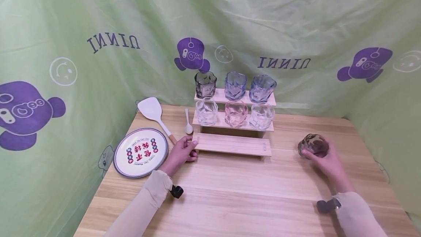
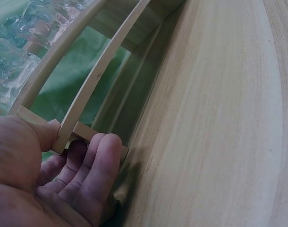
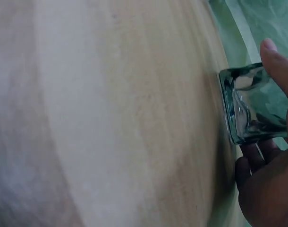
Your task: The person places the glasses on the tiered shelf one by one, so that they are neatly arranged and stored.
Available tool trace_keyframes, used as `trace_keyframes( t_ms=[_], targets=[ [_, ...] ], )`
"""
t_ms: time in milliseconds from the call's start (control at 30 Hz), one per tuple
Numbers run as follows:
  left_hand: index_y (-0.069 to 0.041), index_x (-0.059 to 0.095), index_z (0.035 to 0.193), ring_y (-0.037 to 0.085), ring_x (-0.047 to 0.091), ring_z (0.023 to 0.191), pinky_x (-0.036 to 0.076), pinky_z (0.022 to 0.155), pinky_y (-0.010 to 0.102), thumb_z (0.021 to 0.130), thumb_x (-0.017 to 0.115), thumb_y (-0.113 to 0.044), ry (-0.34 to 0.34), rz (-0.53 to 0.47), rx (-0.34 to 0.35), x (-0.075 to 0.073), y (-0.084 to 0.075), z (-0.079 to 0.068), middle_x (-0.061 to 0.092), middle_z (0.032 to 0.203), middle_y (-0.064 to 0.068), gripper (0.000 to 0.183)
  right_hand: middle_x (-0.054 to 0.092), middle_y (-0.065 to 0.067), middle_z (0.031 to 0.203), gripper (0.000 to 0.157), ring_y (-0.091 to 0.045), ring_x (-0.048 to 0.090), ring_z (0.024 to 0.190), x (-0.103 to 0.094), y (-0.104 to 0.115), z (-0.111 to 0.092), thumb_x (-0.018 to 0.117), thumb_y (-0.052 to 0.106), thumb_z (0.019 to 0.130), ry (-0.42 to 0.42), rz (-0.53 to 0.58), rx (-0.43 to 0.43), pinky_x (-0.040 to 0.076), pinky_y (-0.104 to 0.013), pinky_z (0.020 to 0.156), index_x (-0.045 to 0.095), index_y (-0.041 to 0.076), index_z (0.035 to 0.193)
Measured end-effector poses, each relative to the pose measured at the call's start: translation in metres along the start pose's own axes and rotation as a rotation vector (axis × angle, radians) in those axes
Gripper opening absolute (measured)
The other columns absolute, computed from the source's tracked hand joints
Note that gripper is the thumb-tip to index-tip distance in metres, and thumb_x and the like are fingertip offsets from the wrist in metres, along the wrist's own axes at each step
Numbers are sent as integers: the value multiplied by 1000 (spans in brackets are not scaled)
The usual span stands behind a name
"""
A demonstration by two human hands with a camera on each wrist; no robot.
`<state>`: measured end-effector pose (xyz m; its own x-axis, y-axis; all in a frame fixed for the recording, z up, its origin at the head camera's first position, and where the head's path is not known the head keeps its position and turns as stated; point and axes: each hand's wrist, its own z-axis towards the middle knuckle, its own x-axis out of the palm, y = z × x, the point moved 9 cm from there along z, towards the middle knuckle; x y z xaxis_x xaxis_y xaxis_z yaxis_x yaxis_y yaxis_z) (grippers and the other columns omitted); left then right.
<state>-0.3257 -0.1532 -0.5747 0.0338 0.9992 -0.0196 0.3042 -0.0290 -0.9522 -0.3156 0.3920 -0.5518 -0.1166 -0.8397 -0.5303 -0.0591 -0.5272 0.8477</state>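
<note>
My left hand (image 1: 180,155) grips the left end of the lowest step of a three-step wooden rack (image 1: 233,145). In the left wrist view, the thumb lies over the step board (image 2: 94,78) and the fingers curl below it. Out on the right of the table, my right hand (image 1: 331,164) holds a dark smoky glass tumbler (image 1: 312,145) between thumb and fingers. Close up in the right wrist view, the tumbler's (image 3: 250,106) thick squarish base faces the camera near the tabletop. The rack's lowest step bears nothing.
Top step: a grey glass (image 1: 205,85) and two blue glasses (image 1: 235,86). Middle step: a pink glass (image 1: 236,113) between two clear glasses (image 1: 206,112). Left of the rack lie a small spoon (image 1: 188,127), a white spatula (image 1: 152,111) and a printed plate (image 1: 140,153). Green curtain (image 1: 158,10) surrounds the table.
</note>
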Motion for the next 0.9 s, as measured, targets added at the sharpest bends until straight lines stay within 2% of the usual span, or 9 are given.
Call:
trace_keyframes(
  t_ms=[200, 333, 567, 733, 800, 867, 900],
  targets=[
    [-2, 43, 147, 22, 66, 77, 65, 73, 37, 102, 65, -22, 3, -3, 2, 0, 0, 0, 60, 103, 17, 55, 22, -46, 148, 116, -66, 26, 131, 7, 5, -7, 80, 33, 90, 76, -64, -18, 16, -79, 110, -8, 11, 162],
    [-1, 42, 148, 22, 66, 77, 65, 73, 37, 102, 65, -22, 9, -3, 4, 0, 0, 0, 59, 103, 18, 56, 18, -49, 147, 116, -68, 24, 131, 11, 6, -10, 79, 32, 91, 129, -59, -33, 15, -81, 109, -11, 13, 161],
    [-1, 43, 146, 22, 65, 76, 65, 72, 37, 102, 65, -22, 11, -5, 8, 1, -2, -1, 59, 102, 17, 54, 24, -43, 150, 109, -64, 27, 133, 10, 8, -6, 80, 28, 90, 119, -43, -72, 15, -80, 110, 1, 8, 162],
    [1, 43, 146, 21, 65, 75, 65, 72, 36, 102, 64, -20, 25, -9, 16, 2, -2, 0, 59, 101, 18, 53, 30, -40, 150, 101, -60, 30, 133, 11, 7, -7, 80, 28, 91, 101, -15, -52, 17, -78, 111, 11, 2, 161],
    [1, 42, 146, 21, 65, 76, 65, 73, 37, 102, 64, -20, 25, -13, 13, 2, -2, 1, 59, 102, 18, 54, 34, -37, 149, 98, -55, 35, 133, 11, 6, -8, 80, 29, 91, 74, -12, -35, 23, -69, 115, 15, 1, 159],
    [1, 42, 146, 22, 65, 77, 65, 74, 37, 102, 65, -21, 20, -16, 9, 1, -1, 1, 59, 103, 18, 55, 39, -33, 147, 93, -44, 43, 131, 11, 8, -10, 80, 29, 90, 40, -7, -30, 34, -47, 118, 21, 0, 157],
    [0, 42, 146, 22, 65, 77, 65, 74, 38, 101, 65, -21, 18, -19, 7, 1, 0, 1, 59, 104, 18, 55, 42, -31, 146, 91, -37, 48, 128, 11, 8, -10, 81, 28, 90, 22, 0, -31, 39, -34, 115, 25, 0, 156]
  ],
)
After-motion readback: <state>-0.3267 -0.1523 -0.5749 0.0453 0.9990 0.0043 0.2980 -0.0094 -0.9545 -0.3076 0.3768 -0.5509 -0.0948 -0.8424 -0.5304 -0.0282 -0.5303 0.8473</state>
